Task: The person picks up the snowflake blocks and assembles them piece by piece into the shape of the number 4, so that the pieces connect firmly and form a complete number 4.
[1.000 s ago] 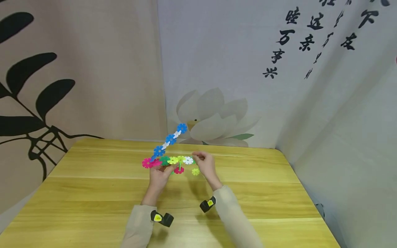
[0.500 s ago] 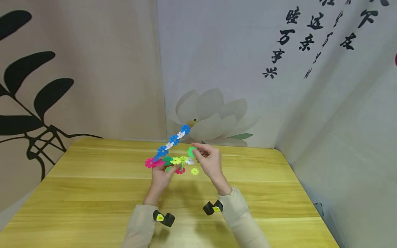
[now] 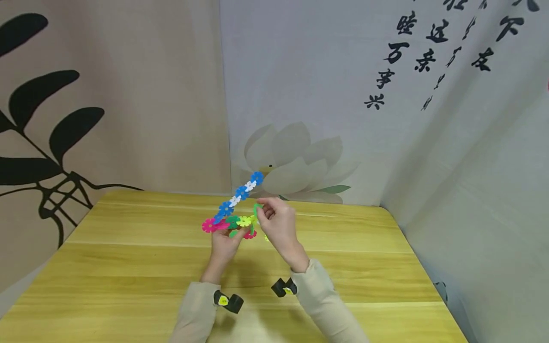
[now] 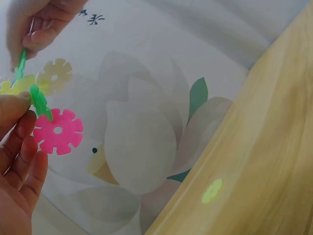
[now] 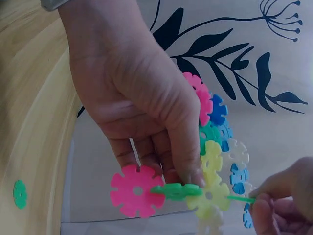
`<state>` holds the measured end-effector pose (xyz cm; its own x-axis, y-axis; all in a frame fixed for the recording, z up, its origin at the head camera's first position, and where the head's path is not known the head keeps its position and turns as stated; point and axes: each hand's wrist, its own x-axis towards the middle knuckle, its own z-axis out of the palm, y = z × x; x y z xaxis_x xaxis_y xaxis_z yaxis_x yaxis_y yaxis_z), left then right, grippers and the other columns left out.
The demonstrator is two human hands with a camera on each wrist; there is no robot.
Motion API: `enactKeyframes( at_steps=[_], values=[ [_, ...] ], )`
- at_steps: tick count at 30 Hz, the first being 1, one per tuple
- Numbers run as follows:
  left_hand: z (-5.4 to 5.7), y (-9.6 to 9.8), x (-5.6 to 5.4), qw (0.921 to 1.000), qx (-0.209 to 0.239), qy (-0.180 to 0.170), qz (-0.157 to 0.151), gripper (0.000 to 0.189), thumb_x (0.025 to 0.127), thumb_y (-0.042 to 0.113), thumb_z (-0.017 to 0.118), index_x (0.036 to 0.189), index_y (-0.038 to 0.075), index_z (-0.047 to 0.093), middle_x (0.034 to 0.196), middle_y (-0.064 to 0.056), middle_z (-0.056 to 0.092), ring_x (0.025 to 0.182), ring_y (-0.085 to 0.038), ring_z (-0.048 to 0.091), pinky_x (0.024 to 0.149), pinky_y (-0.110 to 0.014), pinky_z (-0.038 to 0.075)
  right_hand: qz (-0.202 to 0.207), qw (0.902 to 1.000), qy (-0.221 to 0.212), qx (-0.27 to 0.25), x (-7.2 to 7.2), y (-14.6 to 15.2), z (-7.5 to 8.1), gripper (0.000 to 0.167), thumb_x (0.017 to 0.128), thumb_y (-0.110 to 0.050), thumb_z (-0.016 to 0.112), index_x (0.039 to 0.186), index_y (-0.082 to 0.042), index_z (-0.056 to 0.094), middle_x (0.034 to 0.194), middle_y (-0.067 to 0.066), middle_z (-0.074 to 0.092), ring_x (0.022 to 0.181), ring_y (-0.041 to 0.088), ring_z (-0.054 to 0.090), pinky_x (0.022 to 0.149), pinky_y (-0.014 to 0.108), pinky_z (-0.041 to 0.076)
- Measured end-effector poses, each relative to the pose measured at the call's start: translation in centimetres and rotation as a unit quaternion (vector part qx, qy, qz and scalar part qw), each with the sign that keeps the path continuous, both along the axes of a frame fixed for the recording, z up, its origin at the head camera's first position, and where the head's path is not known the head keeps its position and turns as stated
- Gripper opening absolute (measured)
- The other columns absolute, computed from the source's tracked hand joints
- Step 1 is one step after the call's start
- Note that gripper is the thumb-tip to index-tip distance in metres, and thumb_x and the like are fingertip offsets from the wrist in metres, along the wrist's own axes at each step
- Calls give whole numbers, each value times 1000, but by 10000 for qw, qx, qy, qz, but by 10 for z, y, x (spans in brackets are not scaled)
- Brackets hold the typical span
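Note:
Over the table, my left hand (image 3: 224, 247) grips a joined chain of flower-shaped plastic discs. Pink discs (image 3: 208, 225) sit at its left end, and a blue-and-white branch (image 3: 241, 192) slants up and away. Further right come a dark green disc (image 3: 232, 221) and yellow discs (image 5: 209, 196). A green disc (image 4: 41, 102) and a pink disc (image 4: 58, 131) hang off the yellow part beside my left fingers. Thumb and finger of my right hand (image 3: 280, 228) pinch another green disc (image 5: 241, 198), seen edge-on, its edge at the yellow disc's rim. My right hand hides the white disc in the head view.
A loose yellow-green disc (image 4: 212, 191) lies on the wooden table (image 3: 128, 267), mostly behind my right hand in the head view. In the right wrist view a green disc (image 5: 20, 194) lies on the tabletop. A printed curtain (image 3: 300, 95) stands behind the table.
My right hand lifted the green disc up above the chain's right end, then moved left and turned it edge-on to the yellow disc. My left hand shifted slightly right with the chain.

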<state>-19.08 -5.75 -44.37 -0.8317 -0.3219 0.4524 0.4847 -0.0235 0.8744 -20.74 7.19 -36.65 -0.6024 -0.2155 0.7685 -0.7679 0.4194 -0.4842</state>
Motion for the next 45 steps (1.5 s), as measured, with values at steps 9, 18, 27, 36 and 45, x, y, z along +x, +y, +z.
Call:
enactKeyframes(
  at_steps=[9,18,27,36,45],
  values=[
    [15,-1,11,9993,-94,341,79,14,74,-21,65,86,-17,58,79,2,68,76,5,59,72,-15,51,275,9995,36,117,1,-4,-1,12,80,9,66,92,8,67,75,15,64,59,20,62,50,12,50],
    [16,-3,11,9995,-47,274,125,16,73,-22,65,87,-18,57,80,15,64,77,5,58,75,-13,50,939,9942,-527,22,-6,6,-5,14,83,4,67,96,7,67,78,14,64,62,21,63,51,21,54],
    [22,-1,17,9990,-18,441,-78,15,75,-18,66,87,-19,56,76,2,67,74,3,60,70,-14,51,1905,9700,-1507,81,-19,18,-10,18,83,3,67,101,5,66,106,19,66,94,33,61,71,38,54],
    [16,4,11,9926,169,1124,-422,9,74,-25,61,80,-22,55,79,12,66,77,2,63,72,-16,53,2206,9711,-912,69,-5,11,-2,21,84,9,63,105,9,62,101,22,64,88,31,63,72,37,57],
    [2,1,-1,9933,373,980,-492,15,74,-20,65,84,-24,55,83,14,67,79,0,63,75,-18,54,2384,9695,-420,-376,-24,11,-26,23,85,7,62,108,5,60,101,18,62,87,27,67,73,30,57]
  ],
)
